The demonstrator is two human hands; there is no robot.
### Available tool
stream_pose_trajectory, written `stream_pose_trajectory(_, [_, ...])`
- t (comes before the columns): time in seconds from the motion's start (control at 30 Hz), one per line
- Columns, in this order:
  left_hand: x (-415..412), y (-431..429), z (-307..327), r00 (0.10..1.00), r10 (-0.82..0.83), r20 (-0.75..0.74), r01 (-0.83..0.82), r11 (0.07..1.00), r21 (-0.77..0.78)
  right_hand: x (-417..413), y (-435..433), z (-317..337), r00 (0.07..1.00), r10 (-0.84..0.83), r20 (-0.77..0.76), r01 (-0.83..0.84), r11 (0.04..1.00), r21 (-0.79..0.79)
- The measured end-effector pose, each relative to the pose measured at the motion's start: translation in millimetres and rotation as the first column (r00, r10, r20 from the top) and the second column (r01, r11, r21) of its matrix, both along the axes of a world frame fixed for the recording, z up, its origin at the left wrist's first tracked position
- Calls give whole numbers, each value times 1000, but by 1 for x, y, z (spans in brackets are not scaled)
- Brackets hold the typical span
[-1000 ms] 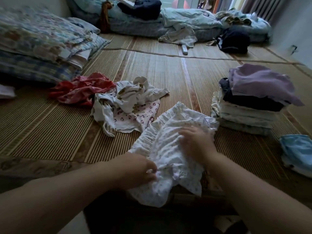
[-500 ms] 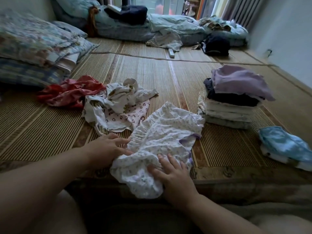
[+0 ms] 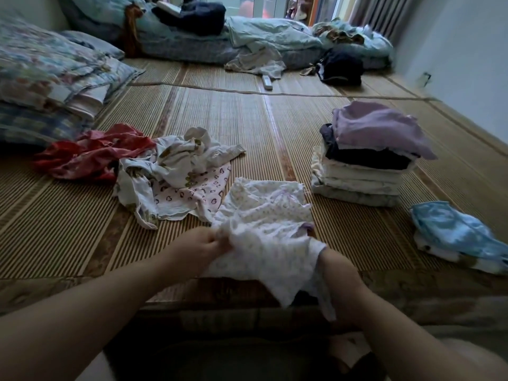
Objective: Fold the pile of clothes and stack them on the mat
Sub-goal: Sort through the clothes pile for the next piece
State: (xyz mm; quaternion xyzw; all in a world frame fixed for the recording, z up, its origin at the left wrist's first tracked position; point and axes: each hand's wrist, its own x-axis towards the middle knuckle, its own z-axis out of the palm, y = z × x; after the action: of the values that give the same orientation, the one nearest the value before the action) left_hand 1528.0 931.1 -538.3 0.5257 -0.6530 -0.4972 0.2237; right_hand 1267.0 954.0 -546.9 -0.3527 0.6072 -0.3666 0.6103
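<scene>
A white garment with a small print (image 3: 264,215) lies on the woven mat (image 3: 247,125) just in front of me. My left hand (image 3: 198,247) pinches its left edge with curled fingers. My right hand (image 3: 334,266) is mostly under the cloth at its lower right, gripping it; its fingers are hidden. To the left lies the unfolded pile: a white garment (image 3: 178,158), a pink heart-print piece (image 3: 192,193) and a red garment (image 3: 93,155). On the right stands a stack of folded clothes (image 3: 362,171) with a purple piece on top.
A light blue folded item (image 3: 456,235) lies at the right, near the mat's front edge. Folded quilts (image 3: 55,75) sit at the far left. Bedding and a dark bag (image 3: 341,67) line the back. A white remote (image 3: 267,82) rests on the mat far ahead.
Both hands have shifted on the white printed garment: the left moved right to pinch its left edge, and the right slid under the lower right corner, lifting the cloth's near part.
</scene>
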Motion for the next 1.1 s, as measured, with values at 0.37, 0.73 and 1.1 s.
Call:
stream_pose_trajectory(0.37, [-18,-31,-27,854,421,306,-252,849,-464,-21,-1,-11,609,-302,-734,-413,669,-618])
stream_pose_trajectory(0.73, [-4,-30,-27,479,-147,865,472,874,-113,-7,-39,-18,-5,306,-952,-729,650,213])
stream_pose_trajectory(1.1, [13,-49,34,938,-173,300,182,983,-2,-12,-60,57,463,436,-771,-710,704,-29])
